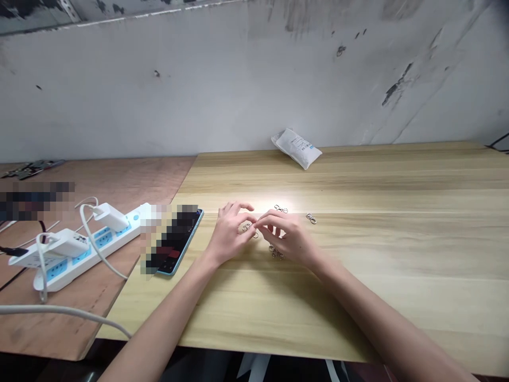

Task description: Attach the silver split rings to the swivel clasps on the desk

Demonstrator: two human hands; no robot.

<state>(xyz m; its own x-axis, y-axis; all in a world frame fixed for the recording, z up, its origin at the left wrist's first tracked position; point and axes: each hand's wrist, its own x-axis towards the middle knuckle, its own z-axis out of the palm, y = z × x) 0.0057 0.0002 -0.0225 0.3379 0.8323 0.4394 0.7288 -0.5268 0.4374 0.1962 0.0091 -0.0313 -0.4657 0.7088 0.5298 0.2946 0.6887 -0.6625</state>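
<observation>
My left hand [229,232] and my right hand [285,237] meet at the middle of a pale wooden table [358,286], their fingertips close together. Just beside my left fingertips lie small silver metal rings [247,227]; whether either hand holds one is hidden. A small metal clasp [280,209] lies just beyond my right fingers, and another [310,218] lies further right. A cluster of similar metal pieces [276,252] sits under the edge of my right palm.
A phone [178,249], partly pixelated, lies left of my hands. Further left, a white power strip [79,249] with chargers and cables rests on a plywood surface [119,185]. A white packet [296,148] leans against the wall at the table's back edge.
</observation>
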